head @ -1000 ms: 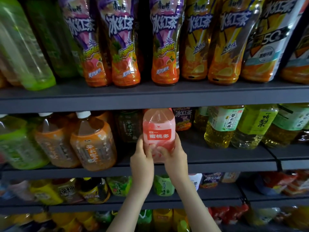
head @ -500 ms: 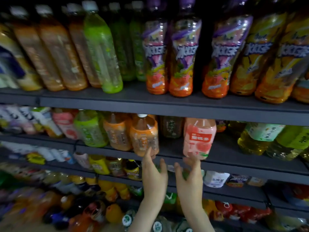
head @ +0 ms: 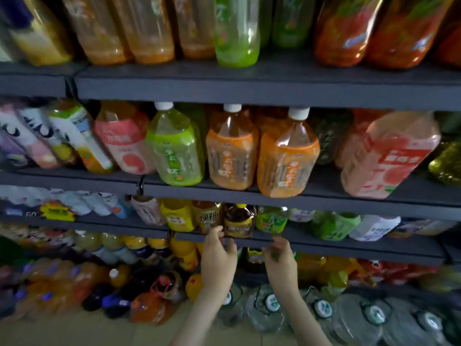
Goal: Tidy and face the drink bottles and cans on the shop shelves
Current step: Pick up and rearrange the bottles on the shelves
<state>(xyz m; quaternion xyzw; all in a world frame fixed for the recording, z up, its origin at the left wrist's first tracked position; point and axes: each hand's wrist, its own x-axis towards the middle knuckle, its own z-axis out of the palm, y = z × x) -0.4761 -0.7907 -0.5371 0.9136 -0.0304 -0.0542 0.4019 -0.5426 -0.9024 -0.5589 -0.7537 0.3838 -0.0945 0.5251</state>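
Off the now-faced pink peach bottle [head: 389,156], the left hand [head: 219,255] and right hand [head: 280,255], fingers loosely spread and empty, drop toward a dark brown bottle [head: 238,222] below.

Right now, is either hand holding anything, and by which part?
Nothing clearly. The left hand is at the base of the dark-brown, yellow-labelled plastic bottle; the right hand is too blurred to tell.

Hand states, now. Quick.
Left hand: open, just below the dark bottle, gripping nothing.
Right hand: too blurred, cannot be told.
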